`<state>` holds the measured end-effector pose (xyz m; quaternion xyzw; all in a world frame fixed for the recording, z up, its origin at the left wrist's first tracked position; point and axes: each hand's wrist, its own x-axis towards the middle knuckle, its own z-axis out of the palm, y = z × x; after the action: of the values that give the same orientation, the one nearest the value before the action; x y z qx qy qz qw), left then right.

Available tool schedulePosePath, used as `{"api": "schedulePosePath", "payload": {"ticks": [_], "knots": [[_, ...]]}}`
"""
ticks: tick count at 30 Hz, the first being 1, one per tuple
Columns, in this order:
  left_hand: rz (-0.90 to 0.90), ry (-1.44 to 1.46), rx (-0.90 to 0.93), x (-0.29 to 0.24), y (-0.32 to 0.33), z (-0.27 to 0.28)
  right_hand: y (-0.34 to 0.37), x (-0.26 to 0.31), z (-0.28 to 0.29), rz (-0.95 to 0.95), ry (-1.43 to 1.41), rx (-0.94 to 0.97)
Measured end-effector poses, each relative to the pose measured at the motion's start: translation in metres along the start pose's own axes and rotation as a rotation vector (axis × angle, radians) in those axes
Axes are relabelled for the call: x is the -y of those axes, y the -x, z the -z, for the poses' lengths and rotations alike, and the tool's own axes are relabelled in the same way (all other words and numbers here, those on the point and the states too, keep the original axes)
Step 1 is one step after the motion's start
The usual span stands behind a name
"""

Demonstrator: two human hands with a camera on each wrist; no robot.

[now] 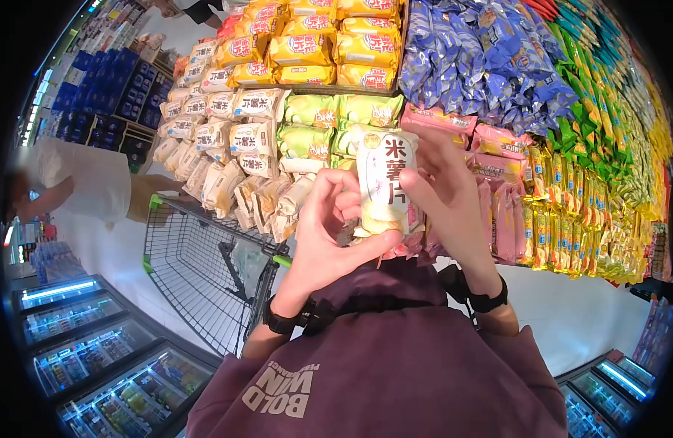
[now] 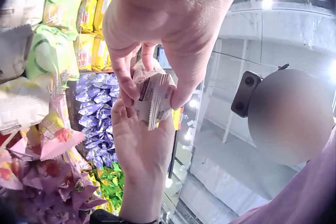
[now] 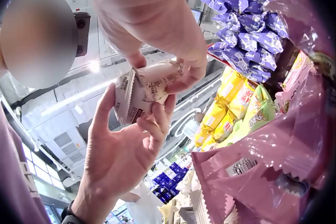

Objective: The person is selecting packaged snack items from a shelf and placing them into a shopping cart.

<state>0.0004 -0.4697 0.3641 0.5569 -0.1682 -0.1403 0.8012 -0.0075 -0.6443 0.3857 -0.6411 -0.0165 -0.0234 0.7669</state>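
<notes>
A small cream-white bag of chips [image 1: 382, 157] with large dark characters and a picture of chips is held upright before the chest. My left hand [image 1: 323, 237] grips its lower left part, thumb across the bottom and fingers curled at the side. My right hand [image 1: 449, 197] holds the right side, its thumb over the front. In the left wrist view the crimped end of the chip bag [image 2: 157, 98] points down between both hands. Printed small text shows on the back of the bag [image 3: 140, 92] in the right wrist view.
Stacked snack bags fill the display ahead: cream bags [image 1: 252, 139], yellow bags [image 1: 300, 47], green bags [image 1: 305, 141], purple-blue bags [image 1: 475, 58] and pink bags [image 1: 501, 139]. A wire shopping cart [image 1: 197, 255] stands at left, near another person [image 1: 95, 182]. Freezers [image 1: 117, 350] line the lower left.
</notes>
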Motion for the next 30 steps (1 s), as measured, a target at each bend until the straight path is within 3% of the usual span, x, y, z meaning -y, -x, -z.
{"api": "schedulePosePath", "payload": {"ticks": [4,13,22,30], "knots": [[0.016,0.020,-0.016,-0.002,-0.003,0.001,-0.005,-0.007,-0.005,0.083,-0.004,-0.042],[0.036,0.056,0.028,0.005,-0.010,-0.003,0.004,-0.004,0.000,-0.006,-0.058,-0.094],[0.062,0.078,0.047,0.004,-0.011,-0.006,0.008,-0.007,0.008,0.082,0.044,-0.129],[0.076,0.039,0.008,0.009,-0.011,-0.011,0.011,-0.008,0.010,0.021,0.009,-0.173]]}}
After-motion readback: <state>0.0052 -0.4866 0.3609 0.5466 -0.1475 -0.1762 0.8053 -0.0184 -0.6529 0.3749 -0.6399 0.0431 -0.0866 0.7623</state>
